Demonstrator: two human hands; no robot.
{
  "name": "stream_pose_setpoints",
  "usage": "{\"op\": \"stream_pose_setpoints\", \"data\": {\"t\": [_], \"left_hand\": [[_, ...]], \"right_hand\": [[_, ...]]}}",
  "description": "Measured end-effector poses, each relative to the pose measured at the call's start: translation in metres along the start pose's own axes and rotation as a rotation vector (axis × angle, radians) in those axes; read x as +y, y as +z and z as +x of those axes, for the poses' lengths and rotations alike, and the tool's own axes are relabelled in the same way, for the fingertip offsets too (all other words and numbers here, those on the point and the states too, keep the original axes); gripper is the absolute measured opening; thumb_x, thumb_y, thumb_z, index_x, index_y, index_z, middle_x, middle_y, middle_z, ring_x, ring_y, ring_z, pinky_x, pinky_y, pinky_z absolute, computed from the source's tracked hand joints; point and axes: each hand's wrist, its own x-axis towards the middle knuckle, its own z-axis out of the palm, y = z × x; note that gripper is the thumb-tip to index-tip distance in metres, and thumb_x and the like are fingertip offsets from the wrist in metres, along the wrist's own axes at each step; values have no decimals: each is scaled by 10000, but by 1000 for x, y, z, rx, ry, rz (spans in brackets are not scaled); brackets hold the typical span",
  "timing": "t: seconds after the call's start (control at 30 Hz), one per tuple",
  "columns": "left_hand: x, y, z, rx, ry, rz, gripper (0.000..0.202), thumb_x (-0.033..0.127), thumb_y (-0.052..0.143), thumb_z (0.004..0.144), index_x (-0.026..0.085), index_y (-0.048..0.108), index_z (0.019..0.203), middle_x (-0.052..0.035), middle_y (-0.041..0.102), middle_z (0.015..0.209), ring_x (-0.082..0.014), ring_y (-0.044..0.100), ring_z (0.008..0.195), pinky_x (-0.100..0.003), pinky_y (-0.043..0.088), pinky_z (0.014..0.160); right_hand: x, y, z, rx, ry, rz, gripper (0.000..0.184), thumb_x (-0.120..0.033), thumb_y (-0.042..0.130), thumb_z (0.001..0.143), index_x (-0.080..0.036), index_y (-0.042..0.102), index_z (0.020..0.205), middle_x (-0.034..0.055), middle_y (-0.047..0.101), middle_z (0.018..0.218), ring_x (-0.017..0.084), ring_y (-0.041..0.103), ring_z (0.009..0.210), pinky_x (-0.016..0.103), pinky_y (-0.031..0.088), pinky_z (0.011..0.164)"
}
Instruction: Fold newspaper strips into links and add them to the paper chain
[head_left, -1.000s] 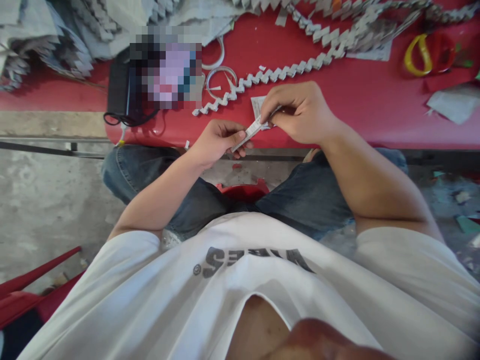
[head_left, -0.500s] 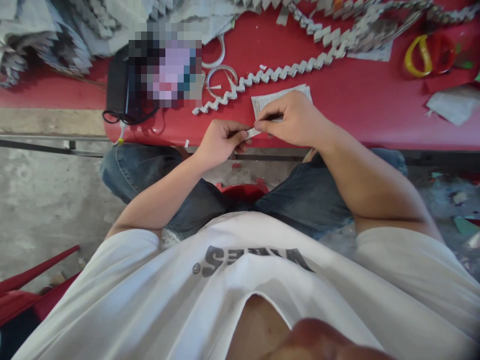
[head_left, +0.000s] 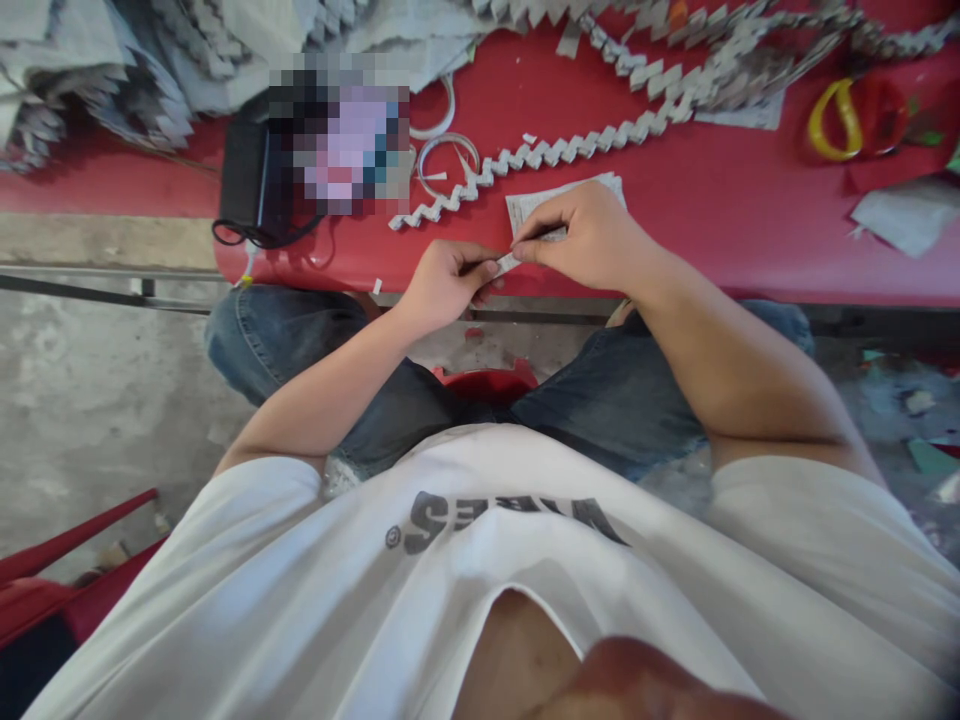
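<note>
Both hands meet at the front edge of a red table point(head_left: 720, 210). A narrow folded paper strip point(head_left: 507, 262) is pinched between them. My left hand point(head_left: 446, 283) is closed on its near end, and my right hand point(head_left: 589, 235) is closed on its far end with thumb and forefinger. Just under my right hand lies a small stack of printed paper slips point(head_left: 529, 203). Beyond the hands a long zigzag chain of folded paper point(head_left: 525, 158) runs across the table.
More folded paper chains and heaps of paper point(head_left: 172, 50) fill the table's back. A black device with cables point(head_left: 244, 180) sits left of the hands, white plastic rings point(head_left: 446, 155) beside it. Yellow and red rings point(head_left: 847, 115) lie far right. A red stool point(head_left: 487, 383) shows between my knees.
My hands have drawn closer together, so less of the strip shows between them. My right hand has come down and the paper slips beneath it are now uncovered.
</note>
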Motion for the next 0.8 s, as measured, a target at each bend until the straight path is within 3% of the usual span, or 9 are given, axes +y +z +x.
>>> {"op": "stream_pose_setpoints", "data": {"t": [0.1,0.23,0.47,0.8], "left_hand": [[2,-1,0,25,-12,-30,271,403,852,1009,169,772,896,-27,700,683,-105,622,531,-264,552,535],[4,-2,-1,15,-17,-42,285,424,879,986,166,775,929,-32,738,731,-99,643,560,-252,584,548],[6,4,1,-47,-112,-206,423,568,774,1047,153,805,972,-71,846,885,-87,690,549,-225,569,506],[14,8,4,82,-176,-377,224,318,714,1108,142,809,1006,1,799,832,-31,696,602,-151,588,612]], "right_hand": [[0,-5,1,-3,20,-19,41,-307,908,878,-315,896,839,-1,834,778,219,682,733,427,510,704],[2,-8,1,11,49,29,88,-350,982,838,-316,901,839,-1,769,692,217,627,658,426,508,663],[-2,0,0,-5,38,95,94,-328,985,813,-342,892,803,-7,820,762,258,719,748,438,548,697],[3,3,3,104,63,159,141,-391,935,971,-285,879,896,5,807,728,223,784,671,378,604,692]]}}
